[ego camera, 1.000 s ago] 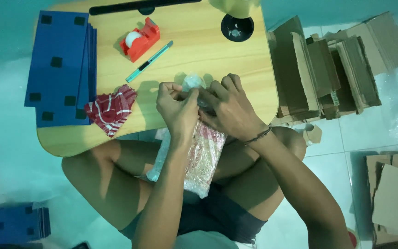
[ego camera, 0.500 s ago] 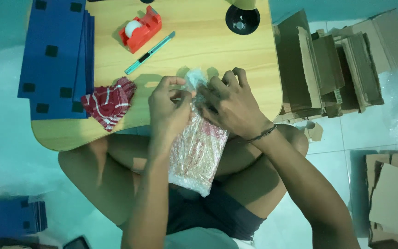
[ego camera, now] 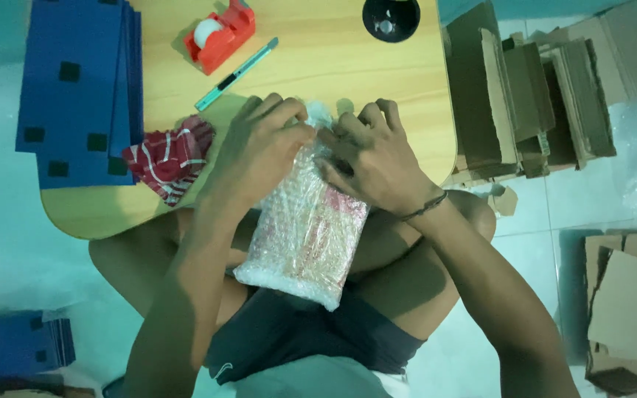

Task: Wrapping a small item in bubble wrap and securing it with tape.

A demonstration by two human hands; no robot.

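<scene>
1. Both hands close on the top end of a bubble-wrap parcel [ego camera: 305, 232]. The left hand [ego camera: 259, 151] wraps its grip round the upper left edge, fingers curled over the wrap; the right hand [ego camera: 374, 158] pinches the upper right edge, fingers tight on the loose film.
2. The parcel hangs below the grip, tilted, its lower end resting over the person's lap, its top at the near edge of the surface [ego camera: 318, 66]. Something red and pale shows through the bubbles; what it is cannot be told.
3. Just left of the grip lies a red striped cloth [ego camera: 171, 158], touching the surface edge.
4. Beyond the grip, up and left, lie a teal pen-like cutter [ego camera: 236, 74] and a red tape dispenser [ego camera: 219, 33], well apart from the hands.
5. Farther left sits a stack of blue sheets [ego camera: 75, 88]; beyond the grip, at the far edge, a black cup [ego camera: 391, 18]; to the right, on the floor, folded cardboard [ego camera: 532, 96].
6. Risks, as a judgement: the wrap looks slick and loosely gathered, so the fold could spring open if either pinch slackens; the unsupported lower end could slide off the lap; the tape is out of reach without freeing a hand.
</scene>
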